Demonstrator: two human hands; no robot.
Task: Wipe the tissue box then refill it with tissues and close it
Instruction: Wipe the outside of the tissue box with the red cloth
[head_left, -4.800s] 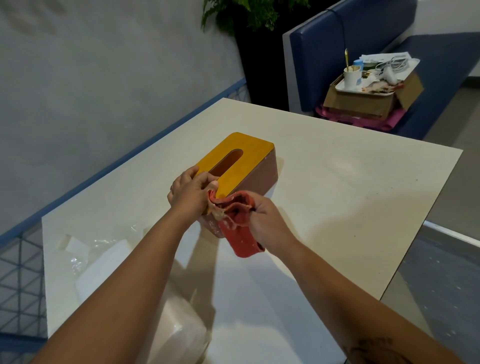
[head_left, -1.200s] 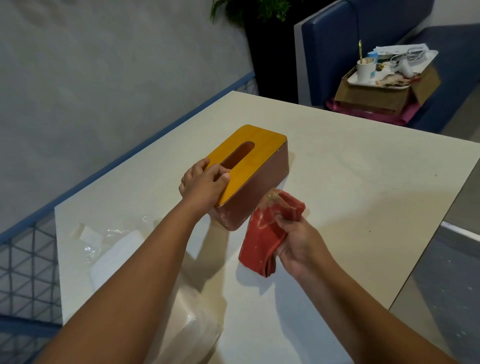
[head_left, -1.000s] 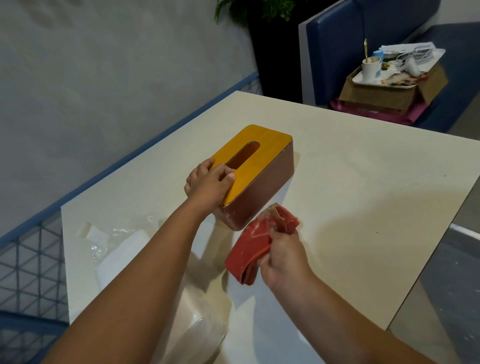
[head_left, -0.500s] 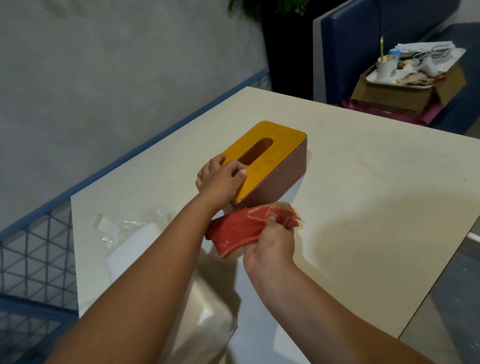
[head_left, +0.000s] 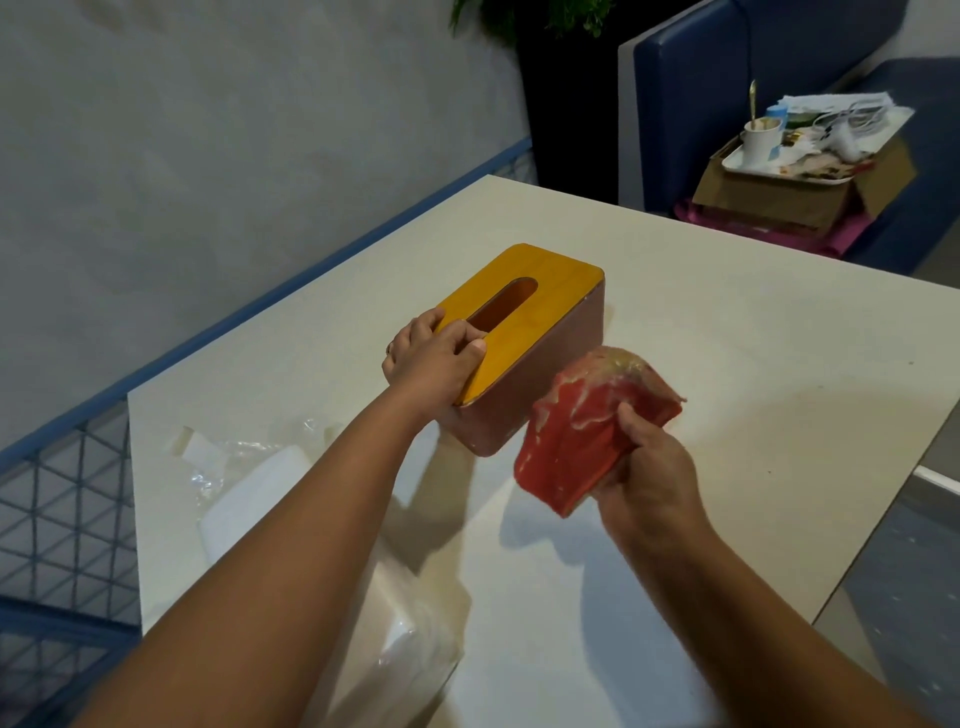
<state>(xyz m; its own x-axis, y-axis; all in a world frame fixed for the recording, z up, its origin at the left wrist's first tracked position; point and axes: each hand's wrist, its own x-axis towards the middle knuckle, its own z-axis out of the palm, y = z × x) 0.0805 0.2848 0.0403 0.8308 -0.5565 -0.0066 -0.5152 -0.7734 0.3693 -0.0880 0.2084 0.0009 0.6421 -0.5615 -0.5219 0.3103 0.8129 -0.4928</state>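
Note:
The tissue box stands on the white table, brown-sided with a yellow slotted lid that is closed. My left hand grips the lid's near end, thumb by the slot. My right hand holds a folded red cloth lifted just off the box's near right side. Packs of white tissues in clear plastic lie at the table's near left, partly hidden under my left arm.
A blue railing with mesh runs along the table's left edge by a grey wall. Beyond the far edge is a blue bench holding a cardboard box topped by a cluttered tray and cup. The table's right edge drops to the floor.
My right hand has drawn the red cloth from the box's near end round to its right side and raised it. My left hand has kept its hold on the lid.

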